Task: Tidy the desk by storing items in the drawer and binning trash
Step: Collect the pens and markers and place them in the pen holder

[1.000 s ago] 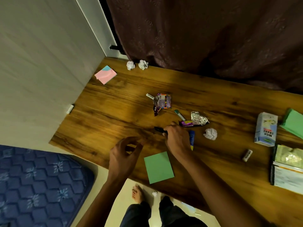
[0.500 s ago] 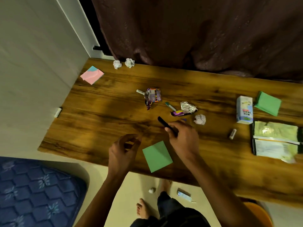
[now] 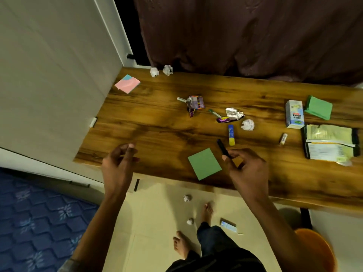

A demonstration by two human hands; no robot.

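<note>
Right hand [image 3: 246, 169] has lifted the black pen [image 3: 223, 147] off the desk [image 3: 157, 132], pinched near the green note [image 3: 204, 163], uncovering the glue stick [image 3: 231, 135]; left hand [image 3: 117, 163] hovers loosely curled, empty; drawer next, probably.

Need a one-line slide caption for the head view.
Right hand pinches a black pen above the cluttered wooden desk; left hand hovers empty at the front edge.
</note>
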